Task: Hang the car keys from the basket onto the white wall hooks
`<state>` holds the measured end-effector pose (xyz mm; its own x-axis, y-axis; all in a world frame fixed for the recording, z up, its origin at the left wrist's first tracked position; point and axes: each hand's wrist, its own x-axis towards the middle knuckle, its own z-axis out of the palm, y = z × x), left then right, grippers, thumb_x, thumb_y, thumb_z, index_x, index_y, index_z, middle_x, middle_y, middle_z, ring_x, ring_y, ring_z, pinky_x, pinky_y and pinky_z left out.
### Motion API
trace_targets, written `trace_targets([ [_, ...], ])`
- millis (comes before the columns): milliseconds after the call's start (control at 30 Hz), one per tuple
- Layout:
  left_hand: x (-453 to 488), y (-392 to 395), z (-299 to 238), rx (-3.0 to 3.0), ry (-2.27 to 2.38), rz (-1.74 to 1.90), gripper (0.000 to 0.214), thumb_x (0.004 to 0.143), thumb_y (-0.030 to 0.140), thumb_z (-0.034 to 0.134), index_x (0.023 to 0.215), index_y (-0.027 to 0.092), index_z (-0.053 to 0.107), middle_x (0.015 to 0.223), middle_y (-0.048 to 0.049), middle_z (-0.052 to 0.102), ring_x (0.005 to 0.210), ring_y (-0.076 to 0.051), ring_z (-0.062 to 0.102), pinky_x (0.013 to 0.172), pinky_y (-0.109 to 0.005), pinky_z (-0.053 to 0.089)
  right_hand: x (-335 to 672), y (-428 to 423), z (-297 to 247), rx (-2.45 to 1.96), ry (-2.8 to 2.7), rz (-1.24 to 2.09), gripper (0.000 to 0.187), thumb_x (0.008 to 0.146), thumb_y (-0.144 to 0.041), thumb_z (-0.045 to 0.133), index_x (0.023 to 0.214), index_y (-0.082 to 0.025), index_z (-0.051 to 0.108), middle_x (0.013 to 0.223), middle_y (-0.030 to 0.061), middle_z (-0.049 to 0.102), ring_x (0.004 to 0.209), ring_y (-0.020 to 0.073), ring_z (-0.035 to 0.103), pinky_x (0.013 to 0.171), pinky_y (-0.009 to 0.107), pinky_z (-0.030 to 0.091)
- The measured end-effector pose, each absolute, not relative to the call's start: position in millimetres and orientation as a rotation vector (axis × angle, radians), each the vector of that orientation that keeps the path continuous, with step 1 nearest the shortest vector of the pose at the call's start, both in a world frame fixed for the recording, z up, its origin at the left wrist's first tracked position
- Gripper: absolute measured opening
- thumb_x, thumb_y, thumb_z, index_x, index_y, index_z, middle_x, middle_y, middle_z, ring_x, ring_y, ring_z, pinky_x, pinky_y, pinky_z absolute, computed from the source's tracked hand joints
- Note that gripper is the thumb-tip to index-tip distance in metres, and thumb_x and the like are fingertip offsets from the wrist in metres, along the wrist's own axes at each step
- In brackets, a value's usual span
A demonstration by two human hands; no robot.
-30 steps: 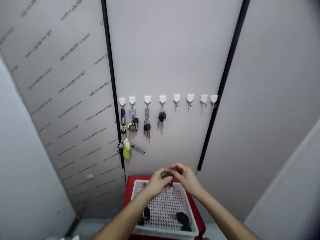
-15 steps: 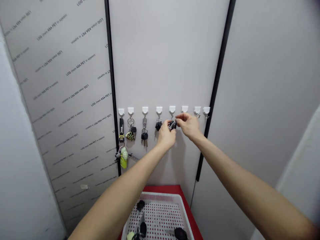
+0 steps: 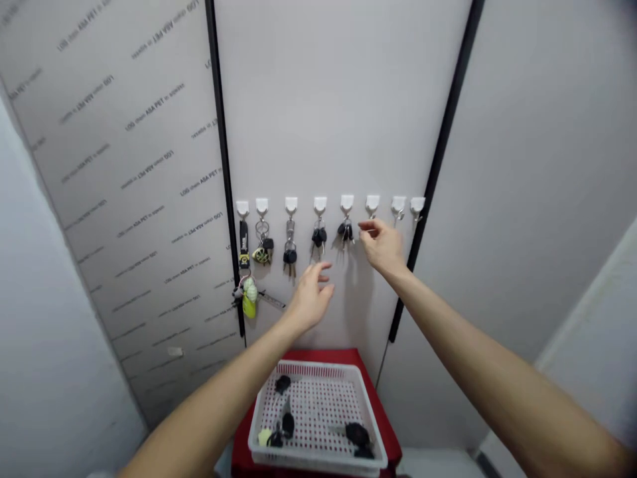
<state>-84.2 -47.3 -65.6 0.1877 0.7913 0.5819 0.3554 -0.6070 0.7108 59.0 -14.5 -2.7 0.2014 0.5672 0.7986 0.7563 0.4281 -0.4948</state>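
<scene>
A bunch of keys [image 3: 345,231] with black heads hangs from the fifth white hook [image 3: 347,202] on the wall panel. Just right of it is my right hand [image 3: 382,244], thumb and fingers slightly apart with nothing between them. Lower and to the left, my left hand [image 3: 312,295] is in the air with its fingers spread, holding nothing. Above that hand another key bunch [image 3: 319,236] hangs on its own hook. Farther left are keys on a spring clip [image 3: 290,252], keys with a round yellow charm [image 3: 261,253], and a black strap [image 3: 243,245] with a green charm.
A white perforated basket [image 3: 368,405] holding several black-headed keys [image 3: 357,434] stands on a red surface [image 3: 391,441] below. White hooks [image 3: 398,203] continue to the right. Black strips [image 3: 438,153] edge the panel, and a printed wall [image 3: 134,199] stands at left.
The key bunch that was between my hands now hangs on the fifth hook, released. My left hand has dropped down and left; my right hand has drawn slightly right. The view tilts lower.
</scene>
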Motion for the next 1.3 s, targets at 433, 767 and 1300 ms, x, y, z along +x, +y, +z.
trace_targets([
  [433,-181.2,-96.7,-226.4,2.029,1.585,0.805,0.024,0.064,0.013,0.039,0.085,0.015,0.050,0.085,-0.0035,0.055,0.079,-0.011,0.048,0.074,-0.023,0.036,-17.0,-84.2,-237.1,-1.164,-2.426,0.587,0.029,0.059,-0.017,0.047,0.087,-0.016,0.054,0.086,0.0046,0.056,0.076,0.0135,0.048,0.070,0.023,0.036],
  [767,-173.5,-99.5,-236.0,2.163,1.618,0.707,0.021,0.064,0.012,0.039,0.081,0.017,0.052,0.088,-0.0033,0.053,0.086,-0.014,0.045,0.076,-0.025,0.032,-21.3,-79.8,-248.9,-1.377,-2.665,0.262,0.020,0.056,-0.026,0.051,0.072,-0.016,0.055,0.078,0.0064,0.054,0.075,0.0175,0.046,0.064,0.025,0.032],
  [1300,-138.3,-95.5,-231.2,2.404,1.622,0.060,0.024,0.064,0.012,0.032,0.072,0.014,0.056,0.076,-0.0101,0.056,0.070,-0.020,0.053,0.061,-0.030,0.038,-6.7,-91.1,-244.9,-1.458,-2.580,0.346,0.016,0.058,-0.021,0.044,0.068,-0.017,0.055,0.074,0.0053,0.054,0.072,0.0158,0.046,0.063,0.023,0.032],
])
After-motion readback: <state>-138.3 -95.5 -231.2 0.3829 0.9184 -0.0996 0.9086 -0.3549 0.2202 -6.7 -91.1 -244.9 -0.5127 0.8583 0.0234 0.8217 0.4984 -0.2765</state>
